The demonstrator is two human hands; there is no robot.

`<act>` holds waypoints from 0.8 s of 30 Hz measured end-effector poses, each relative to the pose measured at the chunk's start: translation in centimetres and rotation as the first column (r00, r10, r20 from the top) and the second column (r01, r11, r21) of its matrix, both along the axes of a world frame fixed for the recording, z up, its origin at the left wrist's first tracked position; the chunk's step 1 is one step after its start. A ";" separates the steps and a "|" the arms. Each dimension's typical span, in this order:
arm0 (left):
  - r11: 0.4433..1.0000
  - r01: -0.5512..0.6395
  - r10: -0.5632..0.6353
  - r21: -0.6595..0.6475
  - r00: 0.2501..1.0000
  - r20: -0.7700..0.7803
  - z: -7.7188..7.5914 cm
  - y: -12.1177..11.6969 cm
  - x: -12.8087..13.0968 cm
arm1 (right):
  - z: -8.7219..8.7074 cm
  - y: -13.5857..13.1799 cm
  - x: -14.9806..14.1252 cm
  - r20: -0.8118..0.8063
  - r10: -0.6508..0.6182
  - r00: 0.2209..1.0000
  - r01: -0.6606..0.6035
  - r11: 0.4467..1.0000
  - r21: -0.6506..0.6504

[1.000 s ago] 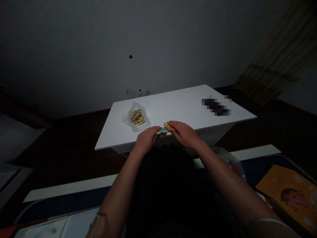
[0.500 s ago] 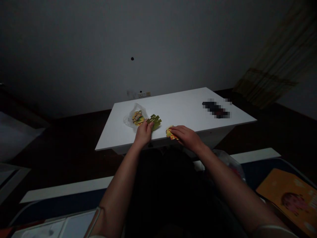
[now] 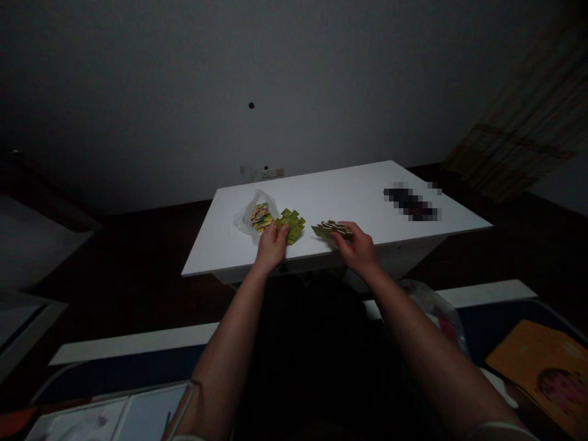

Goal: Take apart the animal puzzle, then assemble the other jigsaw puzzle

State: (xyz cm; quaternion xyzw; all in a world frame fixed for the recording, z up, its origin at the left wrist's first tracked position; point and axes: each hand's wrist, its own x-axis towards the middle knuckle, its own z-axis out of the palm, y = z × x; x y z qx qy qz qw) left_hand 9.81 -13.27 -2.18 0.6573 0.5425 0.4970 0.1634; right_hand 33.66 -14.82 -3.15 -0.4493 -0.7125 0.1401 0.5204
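Observation:
My left hand (image 3: 272, 246) is closed on a fanned bunch of jigsaw puzzle pieces (image 3: 291, 225), olive-green sides showing. A short gap to the right, my right hand (image 3: 359, 250) grips a second stack of jigsaw puzzle pieces (image 3: 327, 230), green face down the front and pale cut edges on top. Both bunches are over the near edge of the white table (image 3: 340, 193). Just beyond my left hand, a clear plastic bag (image 3: 245, 218) lies opened out, with more colourful jigsaw pieces (image 3: 261, 217) in it.
A dark pixelated object (image 3: 411, 202) lies on the table's right side. Beside me on the right are an orange picture book (image 3: 528, 352) and another plastic bag (image 3: 429, 300). An open book or box (image 3: 92, 419) is at lower left. A grey wall (image 3: 184, 92) stands behind the table.
My right hand has turned its stack over, from the printed yellow-red side to the green side, and raised it slightly. My left hand still holds its bunch; the view has shifted slightly.

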 end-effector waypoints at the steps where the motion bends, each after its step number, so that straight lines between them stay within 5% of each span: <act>1: 1.000 0.000 0.000 -0.003 1.000 0.007 0.0 0.0 0.0 | 0.4 0.1 -0.8 -0.060 -0.023 0.998 0.021 0.999 -0.036; 9: 1.000 0.012 -0.010 -0.025 0.998 0.062 -0.1 -0.1 -0.4 | 2.2 2.4 -6.4 0.017 0.011 1.000 -0.009 0.994 -0.108; 15: 0.999 0.039 -0.038 -0.012 0.997 0.067 -0.3 -0.2 -0.4 | 1.6 2.6 -6.1 -0.037 0.121 0.992 -0.125 0.980 -0.156; 24: 1.000 -0.003 0.005 -0.023 0.998 0.061 0.2 -0.3 0.1 | 1.6 2.1 -5.7 -0.141 0.087 0.986 -0.110 0.980 -0.163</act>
